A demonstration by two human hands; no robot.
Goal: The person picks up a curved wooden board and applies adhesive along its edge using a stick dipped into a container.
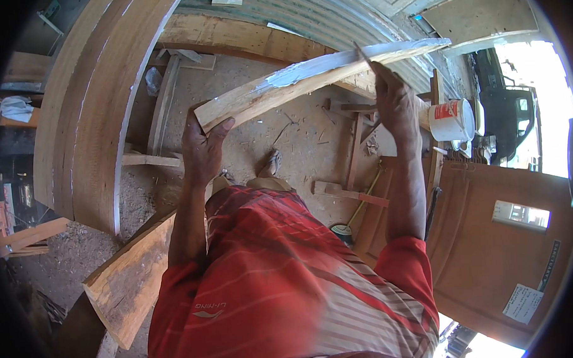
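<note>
My left hand (203, 144) grips the near end of a long wooden board (246, 108), thumb on one side. The board is held up at a slant, its far end to the upper right. White paste like glue (314, 67) coats much of its upper edge, thicker in the middle, with bare wood near my left hand. My right hand (394, 99) is closed around a thin flat stick (361, 52), whose tip is against or just over the coated edge. Its lower part is hidden in my fingers.
A white bucket (461, 121) with a red label stands at right. Wide joined planks (88, 104) with white seams rise at left. A rough board (135, 272) leans at lower left. Wooden trestles (355, 151) and a brown door panel (471, 235) are on the right.
</note>
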